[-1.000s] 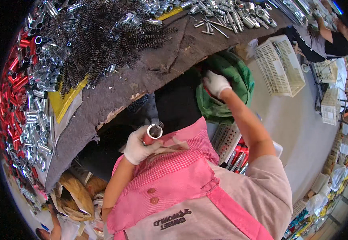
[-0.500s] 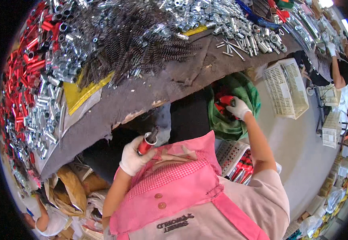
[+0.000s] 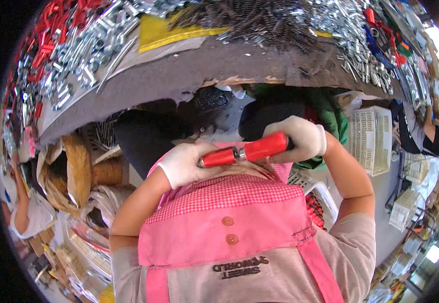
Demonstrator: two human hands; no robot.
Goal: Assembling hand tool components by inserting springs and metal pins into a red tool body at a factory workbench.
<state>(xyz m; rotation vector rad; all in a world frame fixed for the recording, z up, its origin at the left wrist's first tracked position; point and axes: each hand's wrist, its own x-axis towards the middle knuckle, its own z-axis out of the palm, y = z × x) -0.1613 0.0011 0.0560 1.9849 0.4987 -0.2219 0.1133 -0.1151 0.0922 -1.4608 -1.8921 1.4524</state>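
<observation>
In front of my pink apron [image 3: 224, 217] both gloved hands are raised. My left hand [image 3: 186, 164] is wrapped round a red tube [image 3: 219, 157] with a metal end. My right hand [image 3: 303, 139] grips a second red piece, a rounded red cylinder [image 3: 265, 146]. The two pieces meet nearly in line, with a short silvery metal part [image 3: 240, 153] between them; I cannot tell whether they are joined. What was inside the left tube is mostly hidden now. Beyond my right hand, a green sack [image 3: 336, 121] hangs partly behind it.
A bench covered in dark cloth [image 3: 280, 65] curves across ahead, piled with dark springs [image 3: 260, 20], metal tubes [image 3: 88, 55] and red parts [image 3: 48, 48]. White crates [image 3: 371, 141] stand at right. A basket [image 3: 325, 194] of red parts sits by my right elbow. Brown sacks [image 3: 78, 171] are at left.
My right hand has come out of the green sack with a red cylinder and moved left to meet the left hand's tube. The left tube has tipped from upright to nearly level.
</observation>
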